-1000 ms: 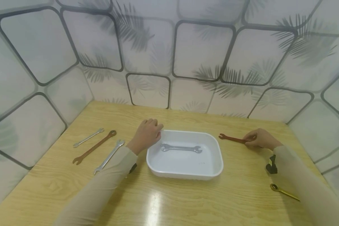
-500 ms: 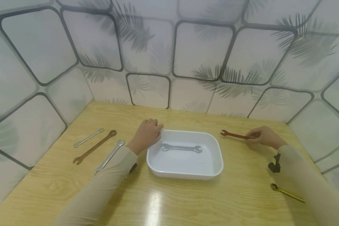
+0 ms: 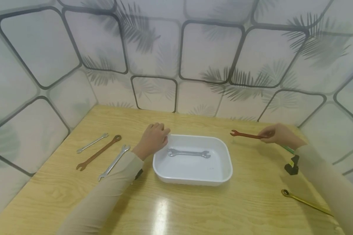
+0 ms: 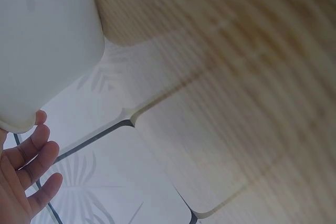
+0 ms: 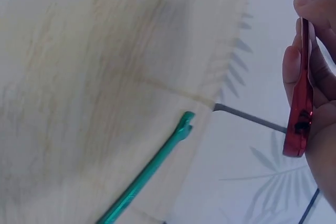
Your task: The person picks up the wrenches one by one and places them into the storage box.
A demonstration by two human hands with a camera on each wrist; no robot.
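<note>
Clock positions are read in the head view, with the white tray (image 3: 191, 181) as the dial's centre and the wall at 12. One silver wrench (image 3: 189, 153) lies flat inside the tray; no second wrench is seen in it. The red wrench (image 3: 245, 134) is at 2 o'clock, outside the tray and apparently lifted off the counter (image 3: 206, 212), with the right hand (image 3: 277, 133) gripping it, fingers closed about its near end. The left hand (image 3: 153, 138), at 10 o'clock, has its fingers bent over the tray's rim and appears to be steadying it. Lying loose at 9 o'clock are a small silver wrench (image 3: 92, 143), a reddish-brown wrench (image 3: 98, 153) and a larger silver wrench (image 3: 114, 162); a green wrench (image 5: 144, 179) lies near 3 and a gold wrench (image 3: 307, 203) near 4. Assessment: probably an early stage, one piece deposited, one in transit, five outstanding.
</note>
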